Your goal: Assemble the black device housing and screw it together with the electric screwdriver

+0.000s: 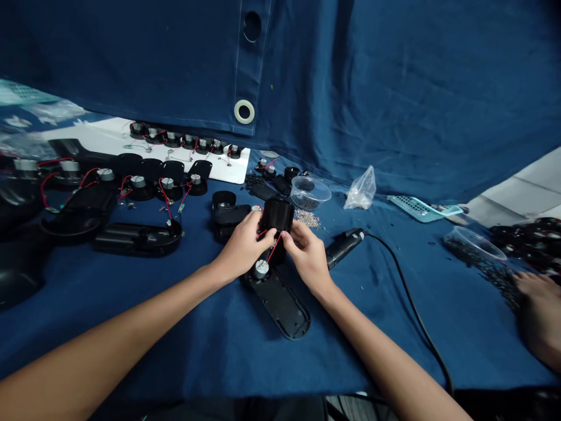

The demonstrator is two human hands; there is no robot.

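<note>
Left hand: the left hand [243,242] lay at the centre of the frame, its fingers closed around the left side of the black housing, thumb at the lower edge.
Right hand: the right hand [310,251] lay just right of centre, thumb and bent fingers closed on the housing's other side.
Black housing [278,214]: a round cup, held between both hands at the centre of the frame.
Red wires [273,251]: ran below the thumbs, near the motor.
Motor [262,268]: silver-topped, seated at the upper end of the flat black shell.
Flat black shell [286,305]: lay slantwise below the hands, on the blue cloth [197,345].
Corded tool [345,248]: black, right of centre, just beside the right hand.
Small metal pieces [309,219]: a heap above the right hand, below a clear bowl [322,193].
Plastic bag [363,188]: right of the bowl.
Teal tray [416,209]: right of the frame, near the curtain [394,99].
Wired assemblies [138,182]: several, in a row across the left.
White board [105,130]: upper left, bearing a further row.
</note>
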